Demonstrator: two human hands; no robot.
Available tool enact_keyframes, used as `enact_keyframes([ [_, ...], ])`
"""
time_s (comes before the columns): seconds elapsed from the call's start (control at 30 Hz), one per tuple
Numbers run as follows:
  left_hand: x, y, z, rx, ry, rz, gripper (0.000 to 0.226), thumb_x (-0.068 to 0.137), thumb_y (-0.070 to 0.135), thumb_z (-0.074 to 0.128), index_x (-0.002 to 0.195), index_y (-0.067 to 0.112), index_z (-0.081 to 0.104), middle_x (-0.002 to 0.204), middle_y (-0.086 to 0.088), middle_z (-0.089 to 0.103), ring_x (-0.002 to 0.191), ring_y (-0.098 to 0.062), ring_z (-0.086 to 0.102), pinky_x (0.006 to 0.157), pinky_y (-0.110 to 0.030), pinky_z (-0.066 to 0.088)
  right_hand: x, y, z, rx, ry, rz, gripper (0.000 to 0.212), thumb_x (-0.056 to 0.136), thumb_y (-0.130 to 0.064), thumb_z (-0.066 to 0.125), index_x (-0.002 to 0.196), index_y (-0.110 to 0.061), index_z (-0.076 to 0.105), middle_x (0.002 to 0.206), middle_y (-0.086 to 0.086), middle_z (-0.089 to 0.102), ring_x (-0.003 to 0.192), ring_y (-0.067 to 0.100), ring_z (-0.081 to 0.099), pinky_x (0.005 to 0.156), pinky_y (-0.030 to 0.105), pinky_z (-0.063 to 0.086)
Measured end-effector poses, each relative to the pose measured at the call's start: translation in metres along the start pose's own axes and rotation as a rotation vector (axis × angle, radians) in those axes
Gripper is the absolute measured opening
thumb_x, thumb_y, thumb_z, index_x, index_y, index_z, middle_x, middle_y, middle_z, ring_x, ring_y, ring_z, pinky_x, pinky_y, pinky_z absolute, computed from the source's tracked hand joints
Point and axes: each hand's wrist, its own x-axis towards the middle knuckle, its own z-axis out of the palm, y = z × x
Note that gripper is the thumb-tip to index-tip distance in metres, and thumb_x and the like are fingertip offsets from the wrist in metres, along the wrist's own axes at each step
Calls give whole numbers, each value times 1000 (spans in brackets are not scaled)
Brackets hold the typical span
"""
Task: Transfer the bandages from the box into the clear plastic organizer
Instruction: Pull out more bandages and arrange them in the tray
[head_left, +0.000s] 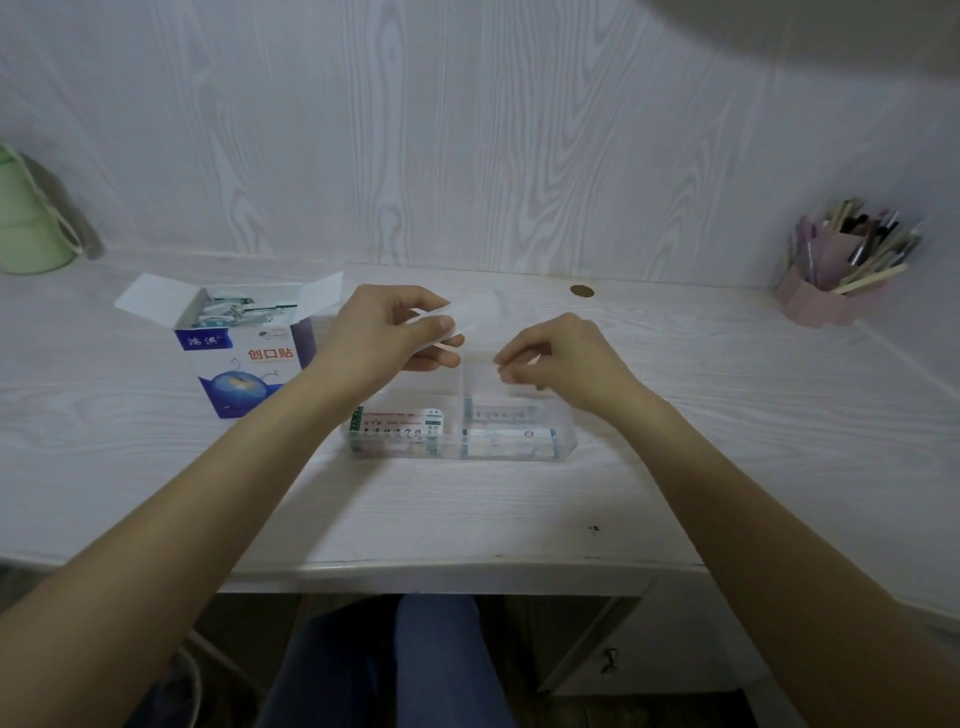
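An open blue and white bandage box (244, 358) stands on the desk at the left, with several wrapped bandages (234, 310) showing inside. The clear plastic organizer (563, 441) sits at the desk's middle, with medicine packs (400, 428) in its near compartments. My left hand (384, 332) hovers over the organizer's far left part and pinches a small white stack of bandages (439, 325) between thumb and fingers. My right hand (561, 361) is over the far right compartment, its fingertips pinching something thin and white (501, 364) that I cannot make out clearly.
A green jug (31, 223) stands at the far left against the wall. A pink pen holder (831, 275) full of pens sits at the far right. A small brown coin-like disc (582, 291) lies behind the organizer. The desk's front edge runs just above my knees.
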Motion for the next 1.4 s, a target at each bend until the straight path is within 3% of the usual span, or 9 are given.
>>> enact_keyframes([
  [0.07, -1, -1, 1, 31, -10, -4, 12, 89, 10, 62, 100, 10, 67, 86, -7, 73, 66, -14, 70, 61, -19, 56, -7, -3, -8, 314, 77, 88, 5, 85, -18, 69, 88, -19, 73, 81, -1, 74, 58, 2, 59, 56, 14, 43],
  [0.2, -5, -1, 10, 68, -47, 25, 14, 86, 9, 65, 98, 14, 71, 83, 0, 73, 68, -10, 70, 66, -18, 55, -18, -11, -16, 722, -37, 311, 34, 95, -36, 54, 95, -5, 67, 82, 13, 74, 63, 12, 66, 55, 19, 48],
  [0.3, -8, 0, 16, 195, -112, 99, 16, 86, 13, 66, 97, 23, 72, 87, 0, 73, 78, -8, 69, 75, -17, 55, -23, -10, -16, 778, -51, 252, 18, 89, -12, 63, 98, 3, 67, 77, 11, 69, 62, 8, 65, 59, 14, 51],
  [0.53, -16, -2, 19, 380, -178, 101, 17, 85, 37, 64, 98, 30, 71, 94, 14, 70, 84, -7, 65, 78, -26, 54, -32, 0, -17, 517, 85, 218, 10, 75, -1, 76, 81, -8, 72, 62, -2, 65, 61, 9, 63, 68, 19, 55],
  [0.67, -13, -9, 22, 538, -169, 120, 14, 88, 17, 64, 99, 22, 70, 95, 7, 68, 79, -3, 61, 63, -6, 44, -37, 7, -8, 253, 153, 157, 11, 73, -5, 78, 76, -13, 71, 69, 3, 69, 67, 10, 66, 68, 18, 55],
  [0.83, -11, -15, 29, 735, -175, 157, 14, 87, 13, 64, 97, 20, 70, 87, 10, 63, 68, 1, 55, 53, -4, 37, -38, 10, 2, 11, 139, 83, 10, 74, -6, 76, 78, -12, 70, 72, 3, 69, 65, 3, 61, 61, 7, 47],
  [1.0, -10, -16, 31, 918, -181, 264, 14, 90, 19, 61, 99, 20, 71, 92, 5, 50, 76, -8, 46, 68, -19, 32, -38, 10, 9, -180, 95, 36, 9, 76, -12, 74, 82, -17, 69, 75, -5, 66, 76, 11, 62, 68, 27, 51],
  [1.17, -6, -24, 31, 1016, -229, 306, 19, 91, 30, 58, 99, 22, 74, 94, -2, 52, 98, -22, 47, 77, -27, 34, -37, 5, 12, -299, 61, -3, 11, 77, -16, 74, 88, -17, 70, 83, -4, 70, 75, 8, 57, 59, 22, 40],
  [1.4, -8, -20, 39, 1023, -256, 232, 33, 93, 42, 51, 103, 20, 73, 90, -1, 39, 93, -17, 33, 78, -26, 28, -39, 5, 9, -342, 34, -35, 7, 82, -17, 69, 88, -19, 70, 86, -4, 69, 81, 11, 61, 56, 19, 38],
])
